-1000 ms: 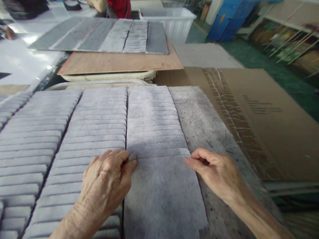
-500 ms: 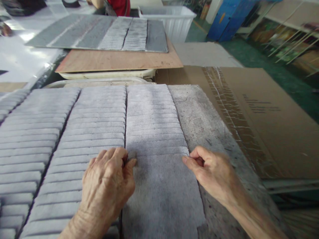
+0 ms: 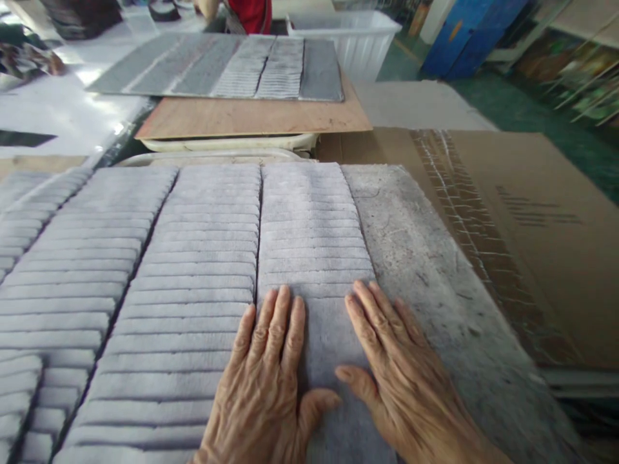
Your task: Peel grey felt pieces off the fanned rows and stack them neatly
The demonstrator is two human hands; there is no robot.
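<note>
A grey fabric piece (image 3: pixel 323 328) lies at the near end of the rightmost row of overlapping grey fabric pieces (image 3: pixel 309 225). My left hand (image 3: pixel 271 367) rests flat on its left side, fingers stretched forward and thumb out to the right. Flat on the right side lies my right hand (image 3: pixel 394 367), its fingers pointing away from me and its thumb toward the left one. Nothing is held in either hand. Left of them runs another row of overlapped pieces (image 3: pixel 193 283), parted from the right row by a narrow dark gap. My hands cover much of the near piece.
The rows lie on a worn grey board (image 3: pixel 411 238). Flattened cardboard (image 3: pixel 532 258) is to the right. Beyond are a plywood sheet (image 3: pixel 261 119), a grey board (image 3: pixel 322 71) bearing more pieces, and a white plastic bin (image 3: pixel 360 48). A person in red (image 3: pixel 251 14) is at the back.
Both hands have let go of the piece's edges, where they pinched it, and now lie flat on it with fingers extended. The view has shifted slightly left.
</note>
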